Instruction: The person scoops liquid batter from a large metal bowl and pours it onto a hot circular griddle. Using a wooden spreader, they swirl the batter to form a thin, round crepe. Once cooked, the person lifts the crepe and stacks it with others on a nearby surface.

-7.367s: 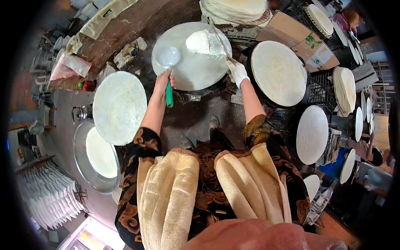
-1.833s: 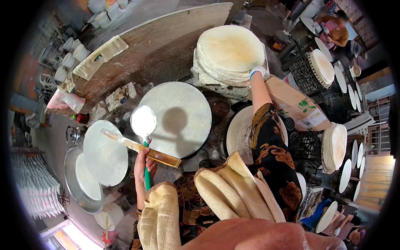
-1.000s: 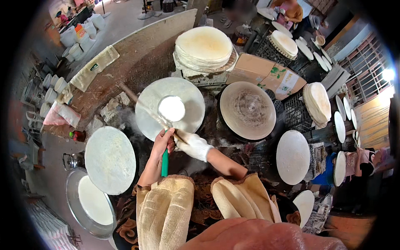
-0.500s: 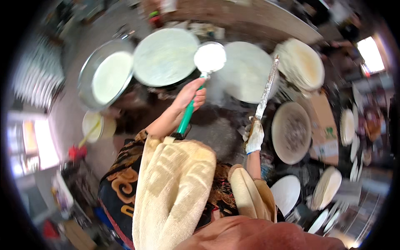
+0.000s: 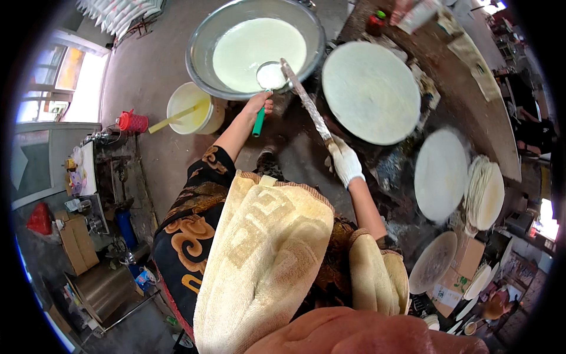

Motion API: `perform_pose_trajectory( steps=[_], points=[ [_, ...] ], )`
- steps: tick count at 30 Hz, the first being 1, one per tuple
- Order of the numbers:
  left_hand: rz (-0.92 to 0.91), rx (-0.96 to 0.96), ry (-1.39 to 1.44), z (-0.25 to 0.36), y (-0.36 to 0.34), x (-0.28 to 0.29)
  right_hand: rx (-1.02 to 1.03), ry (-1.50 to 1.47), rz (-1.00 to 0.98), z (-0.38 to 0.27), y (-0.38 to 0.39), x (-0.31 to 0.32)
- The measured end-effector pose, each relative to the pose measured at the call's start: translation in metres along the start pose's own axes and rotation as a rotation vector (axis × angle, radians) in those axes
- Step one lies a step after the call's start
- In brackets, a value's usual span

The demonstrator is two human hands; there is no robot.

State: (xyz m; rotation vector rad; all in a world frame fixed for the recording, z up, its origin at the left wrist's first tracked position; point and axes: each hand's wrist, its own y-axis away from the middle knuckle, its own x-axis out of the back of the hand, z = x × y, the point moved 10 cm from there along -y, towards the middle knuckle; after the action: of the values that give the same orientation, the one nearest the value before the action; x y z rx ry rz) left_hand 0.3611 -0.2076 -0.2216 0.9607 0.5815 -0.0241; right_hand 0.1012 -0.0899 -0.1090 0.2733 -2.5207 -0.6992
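My bare left hand (image 5: 257, 105) is closed round the green handle of a ladle (image 5: 271, 76). The ladle's bowl, with white liquid in it, is at the near side of a large metal basin (image 5: 197, 62) of creamy white batter (image 5: 250, 44). In my right hand (image 5: 345, 162), which wears a white glove, is a long flat spatula (image 5: 306, 105) crusted with batter. Its tip lies beside the ladle's rim; whether they touch I cannot tell. Right of the basin sits a round griddle (image 5: 371, 91) covered by a pale layer.
A white bucket (image 5: 217, 118) with a yellow stick stands left of my left hand. To the right are a second pale round griddle (image 5: 439, 174), a stack of thin flatbreads (image 5: 486, 192), a greyish round plate (image 5: 433, 262) and a cardboard box (image 5: 469, 259).
My view has turned left. Both hands have moved from the griddles to the basin, bringing the ladle and spatula together there. Both grips are unchanged.
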Motion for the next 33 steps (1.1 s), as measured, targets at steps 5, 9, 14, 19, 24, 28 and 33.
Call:
perform_pose_trajectory(
  steps=[5, 9, 14, 19, 24, 28, 33],
  points=[
    [0.384, -0.171, -0.323, 0.095, -0.151, 0.209, 0.093, 0.56, 0.023, -0.127, -0.155, -0.057],
    [0.615, -0.217, -0.825, 0.156, -0.175, 0.262, -0.01, 0.686, -0.229, -0.136, -0.239, -0.115],
    [0.655, -0.143, -1.18, 0.185, -0.151, 0.253, -0.154, 0.32, -0.205, -0.101, -0.269, -0.13],
    [0.45, -0.06, -0.837, 0.175, -0.154, 0.242, -0.254, 0.022, -0.337, -0.158, -0.237, -0.132],
    [0.304, -0.042, -0.288, 0.144, -0.182, 0.209, -0.206, 0.061, -0.322, -0.118, -0.237, -0.168],
    [0.08, -0.113, -0.066, 0.169, -0.154, 0.136, -0.223, -0.189, -0.246, -0.121, -0.21, -0.161],
    [-0.102, -0.466, -0.263, 0.277, -0.032, 0.034, -0.091, -0.451, -0.085, -0.184, -0.162, -0.124]
  ],
)
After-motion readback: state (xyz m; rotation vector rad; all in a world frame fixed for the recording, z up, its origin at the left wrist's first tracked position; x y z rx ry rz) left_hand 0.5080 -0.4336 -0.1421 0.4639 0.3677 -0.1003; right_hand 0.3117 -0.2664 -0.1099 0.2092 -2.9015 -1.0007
